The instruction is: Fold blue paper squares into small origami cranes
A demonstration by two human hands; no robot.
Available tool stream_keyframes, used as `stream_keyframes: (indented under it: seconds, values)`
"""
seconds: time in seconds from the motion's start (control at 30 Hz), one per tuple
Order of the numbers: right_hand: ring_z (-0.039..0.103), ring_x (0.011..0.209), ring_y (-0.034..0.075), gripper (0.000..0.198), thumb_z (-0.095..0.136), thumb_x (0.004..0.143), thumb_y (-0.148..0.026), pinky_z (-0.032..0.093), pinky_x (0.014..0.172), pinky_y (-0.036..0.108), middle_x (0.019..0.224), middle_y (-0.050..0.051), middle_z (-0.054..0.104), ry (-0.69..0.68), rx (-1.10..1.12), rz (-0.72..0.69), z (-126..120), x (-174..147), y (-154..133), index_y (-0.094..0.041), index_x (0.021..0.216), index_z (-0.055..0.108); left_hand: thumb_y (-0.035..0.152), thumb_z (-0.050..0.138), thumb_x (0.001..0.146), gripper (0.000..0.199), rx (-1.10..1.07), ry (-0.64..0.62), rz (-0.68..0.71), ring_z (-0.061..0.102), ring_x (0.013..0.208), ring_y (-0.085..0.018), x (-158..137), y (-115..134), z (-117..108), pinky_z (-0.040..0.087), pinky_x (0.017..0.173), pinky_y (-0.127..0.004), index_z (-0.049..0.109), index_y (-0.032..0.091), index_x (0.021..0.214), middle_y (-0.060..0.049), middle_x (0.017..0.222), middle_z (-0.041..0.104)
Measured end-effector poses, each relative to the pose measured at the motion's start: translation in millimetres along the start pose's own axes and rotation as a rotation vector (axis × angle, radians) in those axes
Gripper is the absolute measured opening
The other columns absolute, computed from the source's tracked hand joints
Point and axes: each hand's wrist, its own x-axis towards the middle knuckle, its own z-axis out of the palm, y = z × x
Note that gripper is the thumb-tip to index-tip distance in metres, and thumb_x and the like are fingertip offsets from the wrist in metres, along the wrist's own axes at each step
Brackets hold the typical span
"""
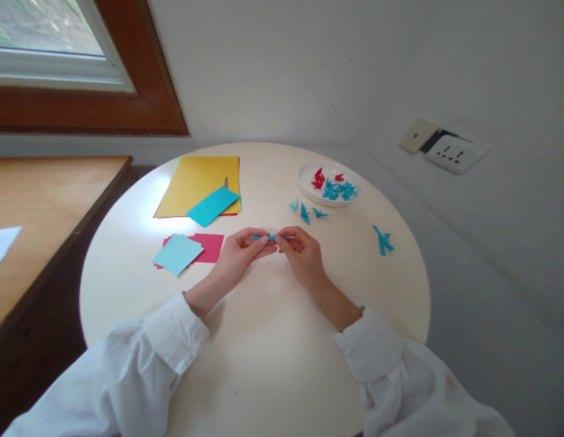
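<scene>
Between my two hands, over the middle of the round table, is a small folded piece of blue paper [272, 237], seen as a thin strip. My left hand [242, 250] pinches its left end between thumb and fingers. The right end is pinched by my right hand [302, 251]. My fingers cover part of the paper, so its full shape is hidden. Just beyond my hands lie a pale blue paper crane [294, 205] and two darker blue paper cranes [305, 213]. Left of my left hand, light blue paper squares [178, 254] overlap pinkish-red paper [210, 247].
A white dish [304, 189] at the back right holds red and blue paper cranes. Blue paper scraps [382, 241] lie at the right. Yellow sheets [195, 176], a blue paper rectangle [213, 207] and a small grey object [226, 182] are at the back left of the white table [272, 364].
</scene>
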Motion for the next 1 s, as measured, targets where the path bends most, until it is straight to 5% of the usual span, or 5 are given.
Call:
stream_keyframes:
  seconds: [0.3, 0.5, 1.0]
  values:
    - [0.062, 0.07, 0.013, 0.018, 0.066, 0.069, -0.029, 0.053, 0.059, 0.025, 0.086, 0.001, 0.068, -0.033, 0.08, 0.037, -1.0, 2.6, 4.0, -0.021, 0.085, 0.065, 0.025, 0.072, 0.065, 0.022, 0.386, 0.09, 0.172, 0.062, 0.07, -0.015, 0.3, 5.3, 0.6, 0.05, 0.065, -0.027, 0.065, 0.014, 0.081, -0.004, 0.076, 0.067]
    - [0.062, 0.076, 0.015, 0.01, 0.067, 0.067, -0.027, 0.052, 0.073, 0.03, 0.08, 0.001, 0.069, -0.016, 0.033, -0.004, -0.8, 1.1, 1.6, -0.021, 0.075, 0.068, 0.022, 0.07, 0.066, 0.017, 0.412, 0.084, 0.196, 0.062, 0.069, -0.015, -1.0, 8.1, 2.1, 0.049, 0.066, -0.027, 0.065, 0.015, 0.08, -0.003, 0.074, 0.067]
    - [0.061, 0.075, 0.016, 0.004, 0.065, 0.07, -0.023, 0.05, 0.071, 0.03, 0.076, 0.001, 0.068, 0.026, -0.038, -0.08, 0.6, 0.7, 3.8, -0.021, 0.072, 0.067, 0.025, 0.071, 0.066, 0.015, 0.417, 0.11, 0.2, 0.057, 0.059, -0.012, -0.1, -0.3, 0.3, 0.043, 0.056, -0.024, 0.064, 0.015, 0.075, -0.001, 0.065, 0.065]
